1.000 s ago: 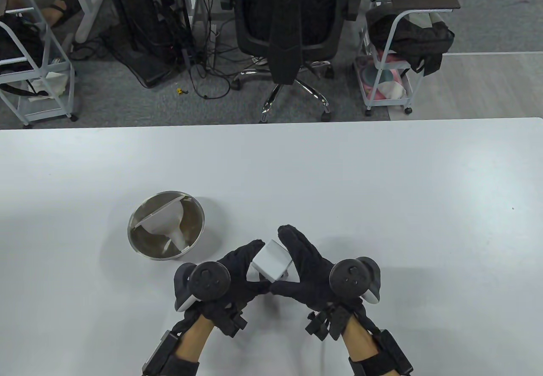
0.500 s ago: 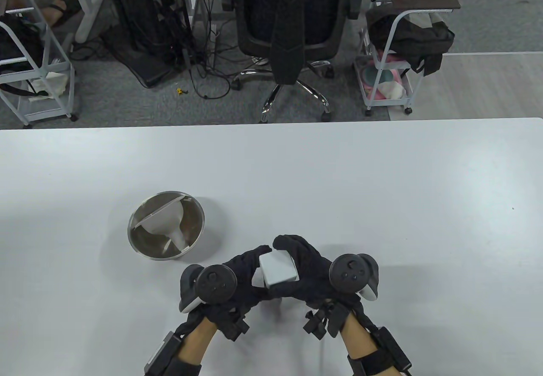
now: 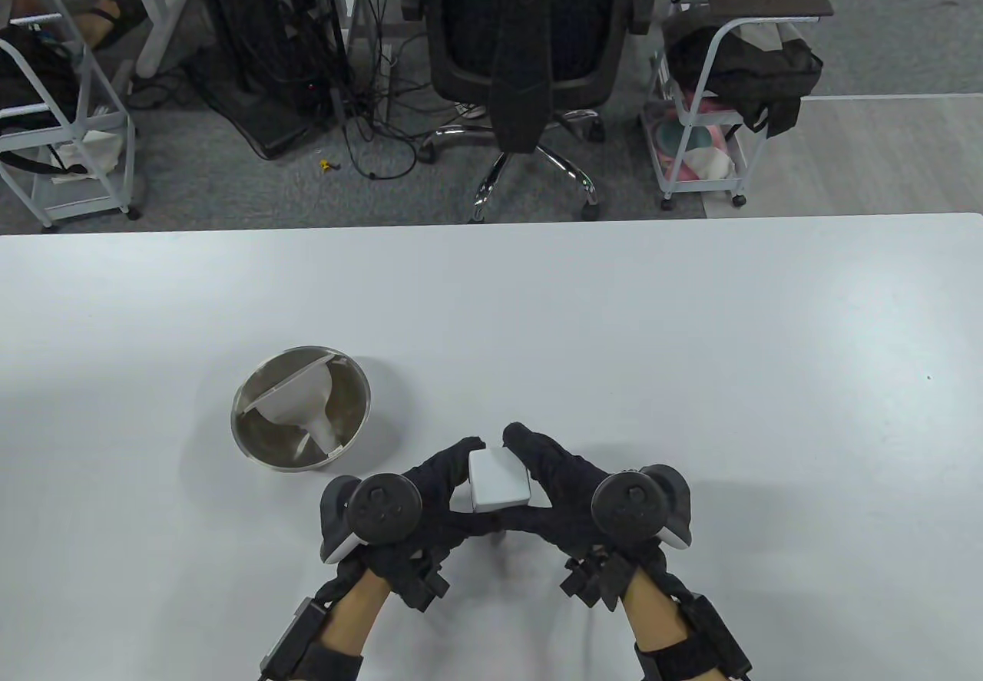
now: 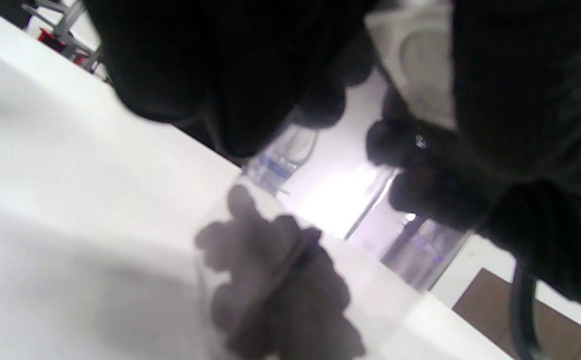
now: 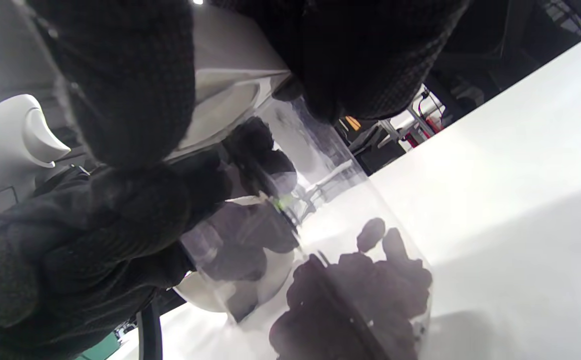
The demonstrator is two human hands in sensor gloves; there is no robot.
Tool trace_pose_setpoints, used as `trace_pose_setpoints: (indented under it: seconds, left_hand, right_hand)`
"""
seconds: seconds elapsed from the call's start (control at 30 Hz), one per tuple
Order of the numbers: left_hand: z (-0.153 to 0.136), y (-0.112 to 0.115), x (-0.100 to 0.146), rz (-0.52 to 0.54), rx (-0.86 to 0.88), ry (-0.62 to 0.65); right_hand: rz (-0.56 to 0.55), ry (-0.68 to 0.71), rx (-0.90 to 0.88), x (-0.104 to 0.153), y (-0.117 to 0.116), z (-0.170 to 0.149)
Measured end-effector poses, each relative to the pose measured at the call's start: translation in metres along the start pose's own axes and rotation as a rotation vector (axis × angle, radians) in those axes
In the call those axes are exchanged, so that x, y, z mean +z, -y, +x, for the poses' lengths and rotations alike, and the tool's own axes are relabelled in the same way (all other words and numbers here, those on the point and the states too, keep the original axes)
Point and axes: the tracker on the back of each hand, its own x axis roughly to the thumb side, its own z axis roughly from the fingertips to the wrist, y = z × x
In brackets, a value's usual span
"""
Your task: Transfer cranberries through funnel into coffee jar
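Table view shows both hands meeting at about six o'clock on the table (image 3: 691, 312), closed around a white square lid (image 3: 499, 480). The left hand (image 3: 430, 497) grips the jar (image 5: 320, 240) below the lid, and the right hand (image 3: 561, 493) curls its fingers (image 3: 530, 443) over the lid's far edge and side. Whether the lid is fully seated cannot be told. In the right wrist view, the jar is clear and stands on the table, with a dark heap of cranberries (image 5: 355, 300) at its bottom. At about ten o'clock from the hands, well apart, a steel bowl (image 3: 253, 389) holds the white funnel (image 3: 296, 401) lying on its side; no berries show in the bowl. Judging by this, the pouring looks done and the funnel is set aside. Pressing the lid home, then letting go, seems to be all that is left.
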Motion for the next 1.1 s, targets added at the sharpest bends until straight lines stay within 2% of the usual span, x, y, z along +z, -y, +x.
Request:
trace_pose_setpoints:
  seconds: [0.2, 0.53, 0.87, 1.1]
  left_hand:
    - [-0.002, 0.000, -0.001, 0.015, 0.012, -0.008]
    - [-0.010, 0.011, -0.007, -0.043, 0.141, -0.065]
    - [-0.009, 0.013, -0.007, -0.044, 0.118, -0.070]
    - [-0.010, 0.014, -0.007, -0.123, 0.119, -0.061]
  right_hand:
    - [-0.012, 0.012, 0.122, 0.000, 0.000, 0.003]
    - [-0.014, -0.018, 0.126, -0.001, -0.003, -0.003]
    - [-0.024, -0.036, 0.165, 0.002, -0.003, -0.003]
    - [0.006, -0.055, 0.168, 0.009, -0.006, -0.008]
